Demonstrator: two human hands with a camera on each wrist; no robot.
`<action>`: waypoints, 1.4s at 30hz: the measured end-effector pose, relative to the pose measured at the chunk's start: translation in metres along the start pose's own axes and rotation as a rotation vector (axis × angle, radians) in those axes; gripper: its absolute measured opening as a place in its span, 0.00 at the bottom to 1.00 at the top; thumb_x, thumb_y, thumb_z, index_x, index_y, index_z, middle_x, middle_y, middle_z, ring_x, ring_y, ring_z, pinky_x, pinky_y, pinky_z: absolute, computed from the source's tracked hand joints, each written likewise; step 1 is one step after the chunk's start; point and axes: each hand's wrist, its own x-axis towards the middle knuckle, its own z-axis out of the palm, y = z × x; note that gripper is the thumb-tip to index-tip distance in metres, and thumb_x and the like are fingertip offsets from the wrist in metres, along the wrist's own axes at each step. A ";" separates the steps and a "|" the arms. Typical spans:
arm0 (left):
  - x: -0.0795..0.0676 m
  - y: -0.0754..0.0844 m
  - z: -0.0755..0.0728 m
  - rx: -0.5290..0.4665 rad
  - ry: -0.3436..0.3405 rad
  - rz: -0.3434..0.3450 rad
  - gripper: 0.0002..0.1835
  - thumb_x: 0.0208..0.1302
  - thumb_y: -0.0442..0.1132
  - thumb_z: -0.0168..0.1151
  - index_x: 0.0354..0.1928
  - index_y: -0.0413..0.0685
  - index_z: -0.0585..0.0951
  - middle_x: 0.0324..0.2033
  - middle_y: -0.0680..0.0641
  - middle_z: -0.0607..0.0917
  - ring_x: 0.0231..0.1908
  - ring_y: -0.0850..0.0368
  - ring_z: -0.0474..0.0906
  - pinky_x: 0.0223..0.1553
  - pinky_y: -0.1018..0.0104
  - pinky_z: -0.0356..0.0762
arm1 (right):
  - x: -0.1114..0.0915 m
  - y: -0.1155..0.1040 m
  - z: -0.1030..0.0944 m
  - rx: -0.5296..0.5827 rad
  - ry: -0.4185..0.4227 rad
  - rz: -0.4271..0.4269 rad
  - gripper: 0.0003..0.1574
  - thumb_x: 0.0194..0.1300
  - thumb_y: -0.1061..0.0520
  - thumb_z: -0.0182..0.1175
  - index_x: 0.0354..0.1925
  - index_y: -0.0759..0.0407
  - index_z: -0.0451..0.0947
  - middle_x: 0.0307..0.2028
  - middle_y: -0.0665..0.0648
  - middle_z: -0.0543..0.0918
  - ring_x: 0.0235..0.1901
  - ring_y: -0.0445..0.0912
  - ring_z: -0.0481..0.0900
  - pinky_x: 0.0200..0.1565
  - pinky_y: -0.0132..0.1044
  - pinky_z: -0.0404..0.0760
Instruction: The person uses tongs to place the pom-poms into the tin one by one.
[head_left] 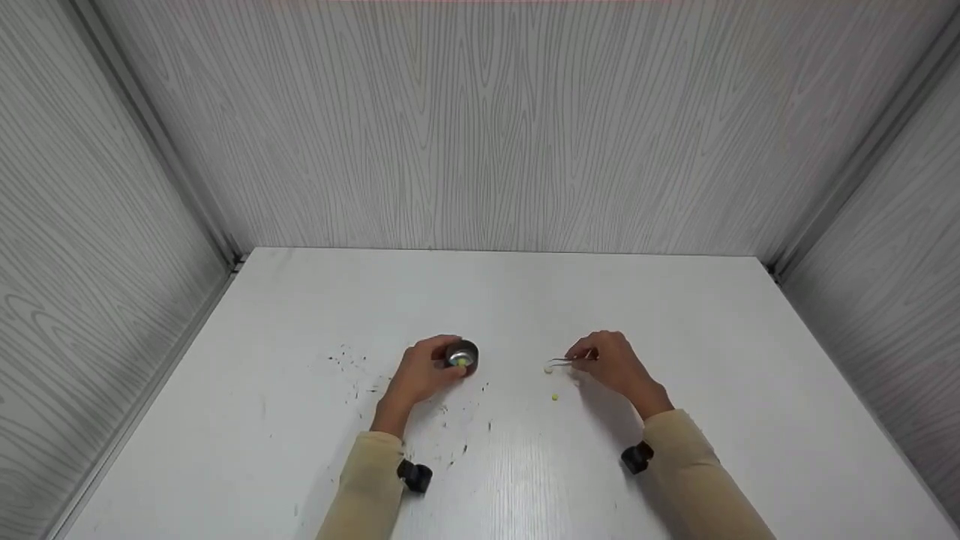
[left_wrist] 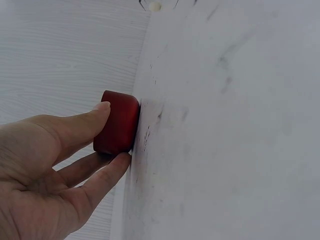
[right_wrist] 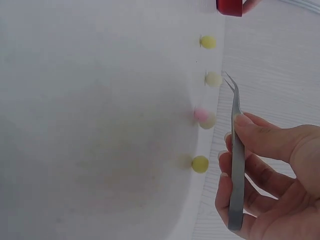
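Note:
My left hand (head_left: 422,373) holds a small round cup (head_left: 469,347) with a shiny metal inside, thumb on one side and fingers on the other. From the left wrist the cup's outer wall (left_wrist: 117,122) looks red, its base right at the tabletop. Something small and yellow-green (head_left: 462,362) shows inside it. In my right hand (head_left: 611,362) I pinch silver tweezers (right_wrist: 237,175) with bent, slightly parted tips. Those tips are beside a cream ball (right_wrist: 214,79). A yellow ball (right_wrist: 208,42), a pink ball (right_wrist: 201,114) and a darker yellow ball (right_wrist: 200,164) lie in the same row.
The white tabletop (head_left: 510,300) carries dark marks (head_left: 349,358) around and left of my left hand. Grey wood-grain panels (head_left: 480,127) stand at the back and both sides. Black wrist cameras (head_left: 415,476) sit on both sleeves.

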 end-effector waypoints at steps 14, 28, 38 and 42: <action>-0.002 0.001 0.000 0.009 0.011 0.029 0.27 0.63 0.31 0.71 0.65 0.40 0.79 0.60 0.36 0.84 0.60 0.40 0.83 0.64 0.45 0.78 | -0.001 0.005 0.003 -0.009 0.000 -0.001 0.07 0.61 0.68 0.70 0.38 0.61 0.91 0.33 0.57 0.90 0.31 0.44 0.79 0.37 0.34 0.77; -0.002 -0.001 0.001 0.020 0.003 0.013 0.28 0.63 0.32 0.71 0.66 0.40 0.79 0.61 0.36 0.83 0.63 0.39 0.81 0.67 0.44 0.76 | -0.003 0.008 0.006 -0.039 0.032 -0.050 0.07 0.59 0.69 0.72 0.35 0.60 0.92 0.32 0.57 0.90 0.32 0.44 0.80 0.36 0.36 0.78; -0.002 0.001 0.000 0.017 0.007 0.004 0.28 0.63 0.31 0.71 0.66 0.41 0.79 0.62 0.36 0.83 0.63 0.39 0.80 0.67 0.44 0.76 | 0.000 0.002 0.002 -0.038 0.019 -0.024 0.08 0.60 0.69 0.71 0.36 0.60 0.92 0.32 0.58 0.90 0.33 0.45 0.80 0.38 0.35 0.77; -0.002 0.002 -0.001 0.008 0.004 0.009 0.27 0.63 0.30 0.70 0.66 0.40 0.79 0.61 0.35 0.83 0.61 0.39 0.81 0.65 0.44 0.77 | 0.002 -0.002 0.000 -0.039 0.026 -0.040 0.08 0.60 0.70 0.70 0.36 0.60 0.92 0.32 0.58 0.90 0.32 0.45 0.80 0.37 0.35 0.76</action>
